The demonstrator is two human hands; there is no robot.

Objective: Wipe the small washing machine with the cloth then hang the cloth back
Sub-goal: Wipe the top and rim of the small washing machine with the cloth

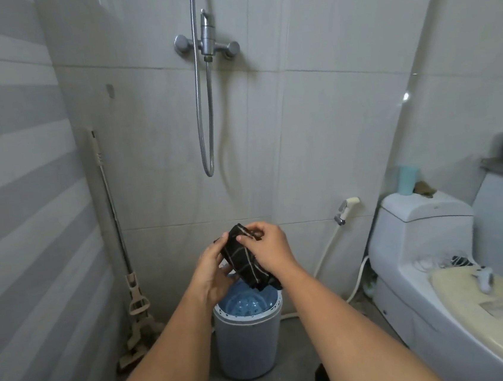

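Observation:
A small round grey washing machine [250, 342] stands on the floor in front of me, its lid off and a blue tub showing inside. Above its opening I hold a folded black cloth [245, 262] with thin pale stripes. My left hand [213, 272] cups the cloth from the left and below. From the right, my right hand [267, 247] pinches the cloth's top edge between thumb and fingers. The cloth's lower end hangs just over the machine's rim.
A mop [124, 265] leans in the left corner. The shower mixer [207, 44] and its hose [205, 117] are on the tiled wall ahead. A toilet [439, 279] stands at the right, with a bidet sprayer [346, 208] on the wall beside it.

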